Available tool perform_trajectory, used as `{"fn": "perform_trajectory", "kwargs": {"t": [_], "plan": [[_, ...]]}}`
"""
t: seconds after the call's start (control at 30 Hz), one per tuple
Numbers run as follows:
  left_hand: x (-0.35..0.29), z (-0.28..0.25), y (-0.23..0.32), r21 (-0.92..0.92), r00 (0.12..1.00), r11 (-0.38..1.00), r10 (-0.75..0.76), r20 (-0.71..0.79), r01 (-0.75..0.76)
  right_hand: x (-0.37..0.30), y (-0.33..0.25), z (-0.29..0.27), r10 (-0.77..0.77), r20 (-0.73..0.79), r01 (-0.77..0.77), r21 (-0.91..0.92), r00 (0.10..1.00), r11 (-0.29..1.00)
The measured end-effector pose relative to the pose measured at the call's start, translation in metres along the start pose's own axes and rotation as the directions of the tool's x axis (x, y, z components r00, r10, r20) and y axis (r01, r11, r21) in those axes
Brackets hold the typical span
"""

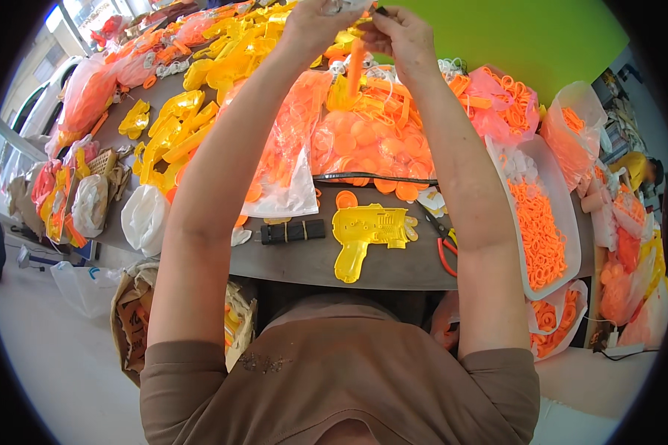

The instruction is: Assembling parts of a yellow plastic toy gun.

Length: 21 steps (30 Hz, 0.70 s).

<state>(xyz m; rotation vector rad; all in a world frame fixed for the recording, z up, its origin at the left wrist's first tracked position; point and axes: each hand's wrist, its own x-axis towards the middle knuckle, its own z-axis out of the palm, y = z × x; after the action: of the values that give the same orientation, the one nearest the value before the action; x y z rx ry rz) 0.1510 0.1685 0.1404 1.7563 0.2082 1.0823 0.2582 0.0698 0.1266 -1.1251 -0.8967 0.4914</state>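
Observation:
Both arms reach far forward over the table. At the top edge my left hand (321, 28) is closed around a whitish, partly see-through piece (345, 6), cut off by the picture's edge. Close to its right, my right hand (407, 43) has its fingers pinched by a small dark piece (381, 11). An orange stick-like part (356, 65) hangs below the fingers; which hand bears it, if either, I cannot tell. Nearer to me lies a yellow toy-gun half shell (360, 236), its inner side up. Left of it is a black block-shaped bundle (293, 231).
Red-handled pliers (447, 256) lie right of the shell. Bags of orange caps (364, 137) and heaped yellow shells (178, 133) cover the table's far side. A clear bin (538, 230) of orange rings stands at right. A paper sack (133, 304) stands below the left front edge.

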Motion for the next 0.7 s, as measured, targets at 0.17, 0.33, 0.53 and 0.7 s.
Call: {"fn": "perform_trajectory", "kwargs": {"t": [0.17, 0.33, 0.53, 0.7], "plan": [[-0.030, -0.004, -0.031, 0.080, 0.971, 0.968, -0.239, 0.019, 0.236, -0.030, 0.006, -0.019, -0.124, 0.127, 0.127, -0.014, 0.984, 0.992], [-0.123, 0.020, -0.019, 0.002, 0.876, 0.908, -0.404, 0.265, 0.418, -0.126, 0.036, -0.048, 0.227, 0.012, -0.226, -0.042, 0.974, 0.973], [-0.203, 0.027, -0.029, 0.197, 0.784, 0.896, -0.443, 0.434, 0.398, -0.231, 0.057, -0.058, 0.587, -0.060, -0.555, 0.261, 0.807, 0.790], [-0.229, 0.023, -0.028, 0.204, 0.780, 0.933, -0.359, 0.512, 0.295, -0.256, 0.066, -0.069, 0.751, 0.214, -0.760, 0.390, 0.624, 0.520]]}}
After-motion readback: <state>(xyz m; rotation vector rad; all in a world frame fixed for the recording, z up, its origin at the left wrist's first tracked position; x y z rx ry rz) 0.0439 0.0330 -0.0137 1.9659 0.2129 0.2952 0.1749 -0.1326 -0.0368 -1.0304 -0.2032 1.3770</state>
